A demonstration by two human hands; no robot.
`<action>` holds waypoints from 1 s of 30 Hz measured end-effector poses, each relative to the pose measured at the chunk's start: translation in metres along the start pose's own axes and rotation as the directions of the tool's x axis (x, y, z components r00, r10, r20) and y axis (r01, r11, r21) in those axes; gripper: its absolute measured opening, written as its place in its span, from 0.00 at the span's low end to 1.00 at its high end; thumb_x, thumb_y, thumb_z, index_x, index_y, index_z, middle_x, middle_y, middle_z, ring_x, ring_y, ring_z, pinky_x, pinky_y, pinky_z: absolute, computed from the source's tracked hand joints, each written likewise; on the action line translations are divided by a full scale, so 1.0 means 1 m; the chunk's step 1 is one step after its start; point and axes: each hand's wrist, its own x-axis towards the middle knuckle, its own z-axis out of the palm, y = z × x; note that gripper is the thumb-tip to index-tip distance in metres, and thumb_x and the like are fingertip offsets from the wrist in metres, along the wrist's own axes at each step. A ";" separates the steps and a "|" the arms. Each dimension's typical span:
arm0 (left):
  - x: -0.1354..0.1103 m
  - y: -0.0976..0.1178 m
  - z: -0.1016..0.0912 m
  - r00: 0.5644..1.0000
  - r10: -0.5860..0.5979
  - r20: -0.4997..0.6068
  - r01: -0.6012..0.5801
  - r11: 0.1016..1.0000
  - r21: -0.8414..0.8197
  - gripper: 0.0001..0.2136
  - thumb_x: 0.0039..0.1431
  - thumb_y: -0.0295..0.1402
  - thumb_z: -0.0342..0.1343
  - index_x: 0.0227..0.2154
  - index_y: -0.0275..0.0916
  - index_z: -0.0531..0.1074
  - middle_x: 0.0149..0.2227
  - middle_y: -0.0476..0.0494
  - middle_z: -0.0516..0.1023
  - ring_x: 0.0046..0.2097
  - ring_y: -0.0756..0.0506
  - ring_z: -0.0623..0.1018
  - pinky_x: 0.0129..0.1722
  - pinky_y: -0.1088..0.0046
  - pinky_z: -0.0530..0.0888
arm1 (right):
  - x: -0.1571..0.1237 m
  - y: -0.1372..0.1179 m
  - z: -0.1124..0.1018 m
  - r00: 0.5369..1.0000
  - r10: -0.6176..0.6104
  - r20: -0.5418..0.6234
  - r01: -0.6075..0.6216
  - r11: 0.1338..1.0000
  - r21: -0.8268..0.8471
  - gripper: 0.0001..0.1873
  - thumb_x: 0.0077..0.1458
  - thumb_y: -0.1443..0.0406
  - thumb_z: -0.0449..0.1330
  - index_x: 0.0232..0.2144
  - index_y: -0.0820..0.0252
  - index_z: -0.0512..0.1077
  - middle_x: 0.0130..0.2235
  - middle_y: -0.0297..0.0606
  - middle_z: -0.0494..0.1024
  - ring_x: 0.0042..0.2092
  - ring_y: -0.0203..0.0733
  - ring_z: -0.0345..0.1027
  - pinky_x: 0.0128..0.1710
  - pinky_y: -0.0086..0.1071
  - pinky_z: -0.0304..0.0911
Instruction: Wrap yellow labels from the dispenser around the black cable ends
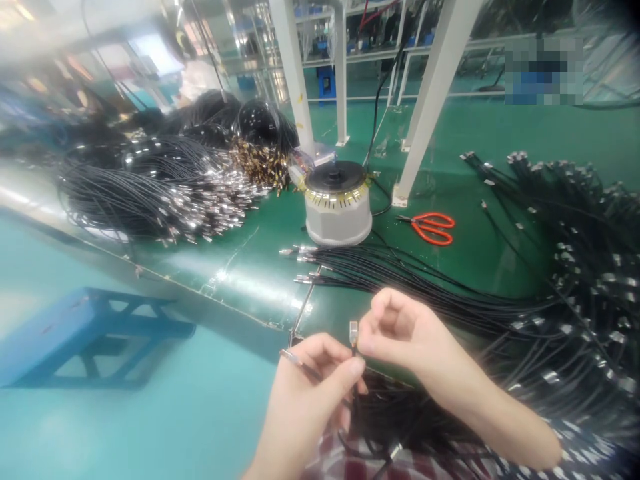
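My left hand (323,383) is closed round a black cable (355,397), thumb against the fingers. The cable's silver metal connector (353,331) points up above the thumb. A second metal cable tip (291,356) sticks out over the back of that hand, near the base of the index finger. My right hand (400,330) is closed in a pinch at the connector's right side, thumb and index fingertips against it. Whether anything else lies between those fingertips is hidden. More black cables hang below both hands, over a checked cloth (415,463).
A row of black cables (400,273) lies across the green table (260,293). Behind stand a white round device (339,217) with a black top and red-handled snips (434,228). Cable heaps lie left (140,193) and right (590,280). A blue stool (85,333) stands on the floor.
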 end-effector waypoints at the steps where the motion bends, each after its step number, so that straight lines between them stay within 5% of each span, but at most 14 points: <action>1: 0.000 0.000 0.000 1.000 -0.001 0.000 0.001 1.000 -0.003 0.17 0.43 0.40 0.67 0.22 0.34 0.66 0.18 0.49 0.73 0.15 0.57 0.66 0.13 0.85 0.63 | 0.000 0.001 0.000 1.000 -0.001 -0.009 0.001 1.000 0.001 0.21 0.46 0.66 0.72 0.28 0.59 0.60 0.28 0.29 0.74 0.33 0.34 0.65 0.37 0.29 0.61; 30: -0.002 0.000 0.000 1.000 0.030 -0.005 -0.029 0.999 0.021 0.16 0.45 0.39 0.66 0.23 0.34 0.67 0.19 0.50 0.72 0.16 0.57 0.66 0.14 0.84 0.65 | 0.001 0.006 0.007 0.993 -0.053 -0.103 0.055 0.998 0.018 0.23 0.46 0.69 0.70 0.27 0.57 0.56 0.25 0.27 0.76 0.30 0.33 0.66 0.33 0.29 0.59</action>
